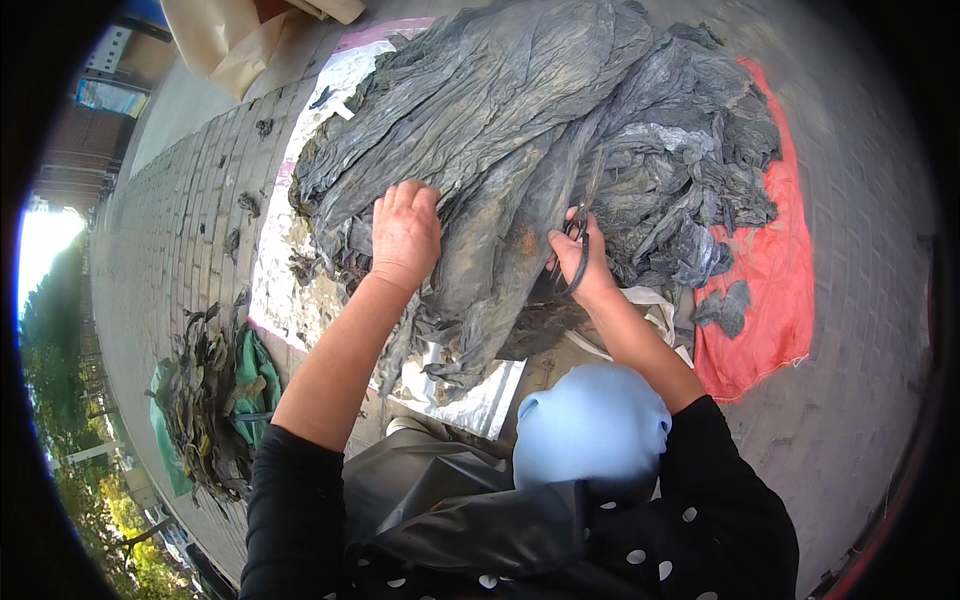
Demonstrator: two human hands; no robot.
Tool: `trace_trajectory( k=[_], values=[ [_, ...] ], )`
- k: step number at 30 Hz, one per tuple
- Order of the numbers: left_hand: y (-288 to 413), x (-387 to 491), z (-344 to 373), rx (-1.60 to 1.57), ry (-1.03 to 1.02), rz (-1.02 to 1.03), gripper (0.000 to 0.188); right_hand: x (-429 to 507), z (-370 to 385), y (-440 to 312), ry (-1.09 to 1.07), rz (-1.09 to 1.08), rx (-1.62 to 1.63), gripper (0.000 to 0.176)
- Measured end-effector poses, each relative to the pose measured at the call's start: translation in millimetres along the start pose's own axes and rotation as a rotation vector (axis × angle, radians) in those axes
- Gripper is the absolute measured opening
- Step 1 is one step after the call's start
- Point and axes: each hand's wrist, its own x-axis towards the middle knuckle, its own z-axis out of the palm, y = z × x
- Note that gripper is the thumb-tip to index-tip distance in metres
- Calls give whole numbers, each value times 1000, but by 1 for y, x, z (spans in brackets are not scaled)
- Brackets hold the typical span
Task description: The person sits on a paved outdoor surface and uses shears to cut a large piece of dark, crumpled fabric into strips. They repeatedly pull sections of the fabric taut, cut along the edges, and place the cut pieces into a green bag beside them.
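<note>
A large heap of dark, wrinkled sheets, seemingly dried kelp (487, 97), lies spread before me. My left hand (407, 232) rests with curled fingers at the heap's near left side; whether it pinches an edge of a sheet is hidden. My right hand (589, 255) holds black-handled scissors (579, 232), whose blades point away from me over the heap. Between my hands a long, thin sheet (517, 240) hangs down toward my lap. How far the scissors' blades are apart cannot be made out.
Under the heap lie a white sack (277, 277) with pink edges and a red sack (772, 300). Dark strips (206, 405) lie on a green sack (259, 375) at the left. Brown paper-like sheeting (232, 45) is at the upper left. Small scraps dot the brick paving (172, 195).
</note>
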Motion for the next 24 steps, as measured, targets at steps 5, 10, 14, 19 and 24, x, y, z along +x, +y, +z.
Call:
trace_trajectory(
  k=[5,10,14,19,24],
  values=[
    [81,-20,32,-42,-108,312,46,-14,-19,0,100,-19,-160,30],
    [76,12,40,370,-419,379,28,-15,-47,9,40,-77,-241,30],
    [34,22,13,237,-290,414,10,-4,-58,27,139,-61,-526,32],
    [-14,52,-9,-160,-23,129,20,-9,-56,39,177,-282,-683,43],
    [-46,82,-25,-678,-175,-223,19,-28,-61,-4,122,-413,-622,56]
  ],
)
